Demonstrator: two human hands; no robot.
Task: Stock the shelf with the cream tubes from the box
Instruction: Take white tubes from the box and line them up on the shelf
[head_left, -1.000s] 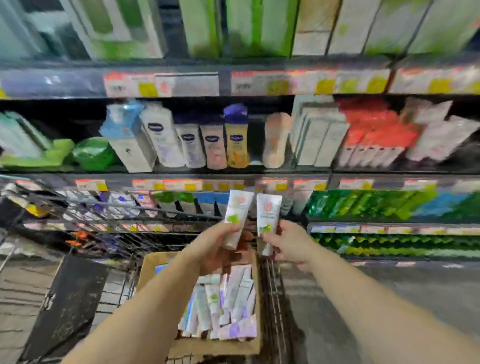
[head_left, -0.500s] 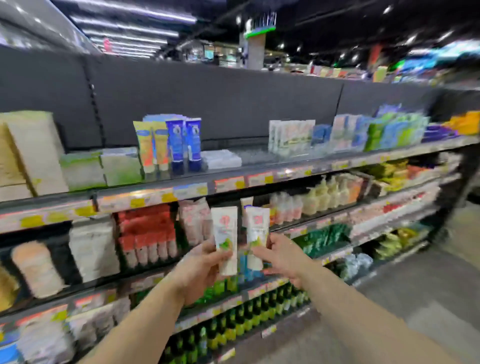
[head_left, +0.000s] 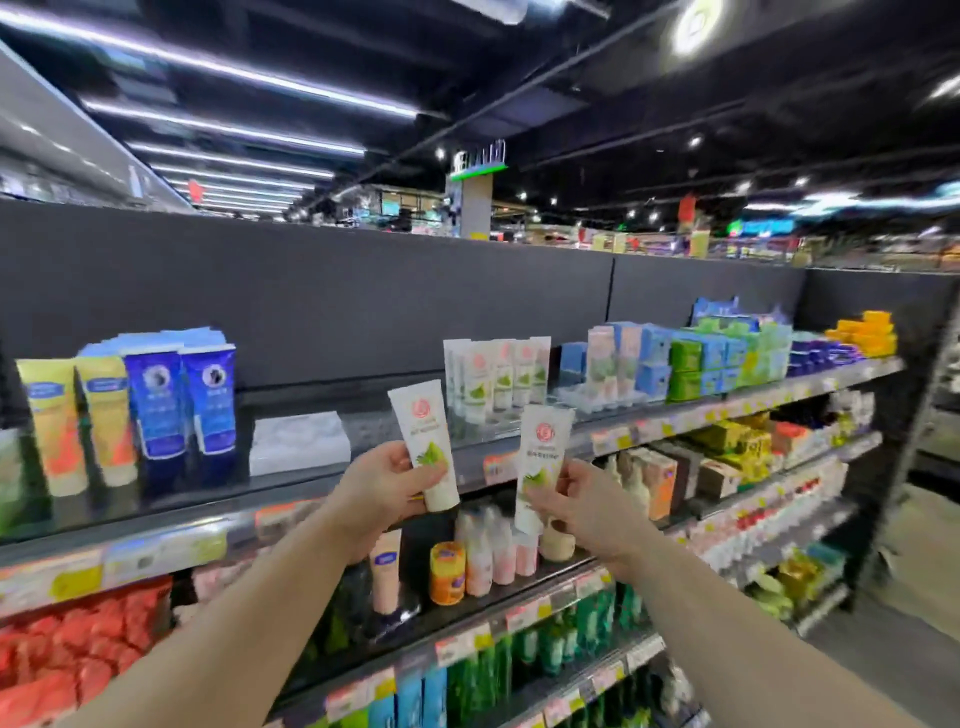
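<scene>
I hold two tubes, one gripped in each of my hands: left (head_left: 382, 486), right (head_left: 589, 512); tubes (head_left: 423, 431) (head_left: 543, 452), print unreadable

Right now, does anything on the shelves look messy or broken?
Nothing looks broken or spilled. The left hand and right hand each hold a white cream tube slightly tilted. The matching tubes on the top shelf stand upright in a row.

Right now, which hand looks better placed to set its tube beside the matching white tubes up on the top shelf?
Probably the right hand: its tube sits just below the matching white tubes on the top shelf. The left hand and its tube are farther left.
</scene>
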